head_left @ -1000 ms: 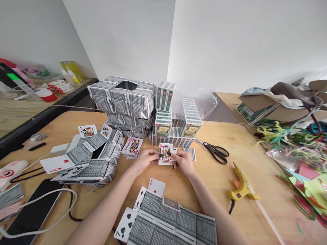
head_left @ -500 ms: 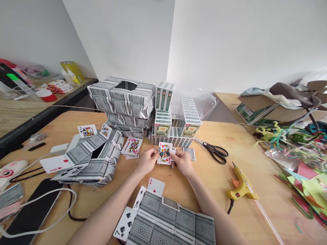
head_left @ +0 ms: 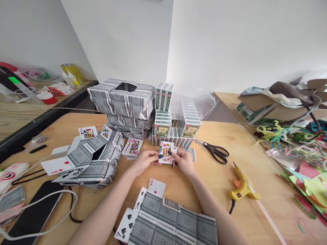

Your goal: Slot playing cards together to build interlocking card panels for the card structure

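Note:
Face up between both hands is a king of hearts card point(head_left: 166, 149), with the edge of an ace showing behind it at the right. My left hand point(head_left: 146, 161) pinches the card's left edge. The thumb and fingers of my right hand point(head_left: 184, 161) are closed on its right side. Nearest me lies a panel of joined patterned cards point(head_left: 168, 221), with an ace of diamonds point(head_left: 156, 187) and a seven of spades point(head_left: 125, 224) sticking out at its edges. A face-up card pile point(head_left: 133, 147) rests left of my hands; a face-down card point(head_left: 191, 154) lies to the right.
Behind my hands stand card-built boxes point(head_left: 122, 98) and stacked card packs point(head_left: 163, 129). Scissors point(head_left: 216, 151) and a yellow glue gun point(head_left: 242, 187) lie at the right. A half-built card box point(head_left: 102, 166), a phone point(head_left: 33, 211) and cables occupy the left.
The king of hearts has shifted slightly right and up and covers more of the ace behind it. My left fingers have moved a little on its left edge.

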`<action>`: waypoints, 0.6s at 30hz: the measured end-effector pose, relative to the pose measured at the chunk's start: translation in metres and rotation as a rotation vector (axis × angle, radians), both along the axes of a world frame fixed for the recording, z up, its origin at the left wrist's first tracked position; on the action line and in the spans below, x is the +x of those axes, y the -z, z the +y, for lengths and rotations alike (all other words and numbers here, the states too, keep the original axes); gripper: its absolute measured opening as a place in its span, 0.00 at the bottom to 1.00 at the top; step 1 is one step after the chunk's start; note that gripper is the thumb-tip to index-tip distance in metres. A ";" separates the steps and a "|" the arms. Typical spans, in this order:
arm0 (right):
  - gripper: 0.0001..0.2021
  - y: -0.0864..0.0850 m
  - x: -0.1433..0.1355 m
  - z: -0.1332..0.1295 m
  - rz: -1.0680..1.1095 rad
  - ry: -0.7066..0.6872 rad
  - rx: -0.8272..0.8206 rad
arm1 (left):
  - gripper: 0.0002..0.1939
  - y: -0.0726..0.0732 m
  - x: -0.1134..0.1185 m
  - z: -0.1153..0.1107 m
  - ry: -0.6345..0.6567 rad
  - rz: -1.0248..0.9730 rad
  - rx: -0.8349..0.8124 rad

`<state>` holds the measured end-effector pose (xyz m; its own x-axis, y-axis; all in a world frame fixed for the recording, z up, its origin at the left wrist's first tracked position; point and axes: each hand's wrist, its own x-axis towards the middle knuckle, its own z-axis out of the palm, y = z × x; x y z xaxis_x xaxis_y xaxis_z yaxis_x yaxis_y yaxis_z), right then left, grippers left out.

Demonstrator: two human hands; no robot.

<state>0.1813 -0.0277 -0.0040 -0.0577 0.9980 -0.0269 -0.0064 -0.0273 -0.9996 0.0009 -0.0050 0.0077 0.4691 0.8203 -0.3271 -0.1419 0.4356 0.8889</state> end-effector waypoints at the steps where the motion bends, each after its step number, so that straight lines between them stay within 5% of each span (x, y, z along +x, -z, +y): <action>1: 0.15 0.000 0.000 0.000 -0.011 0.002 0.005 | 0.13 0.001 0.001 0.000 -0.008 0.004 -0.001; 18: 0.16 -0.001 -0.005 -0.003 -0.017 0.023 0.011 | 0.11 0.002 0.011 -0.004 -0.185 0.132 0.067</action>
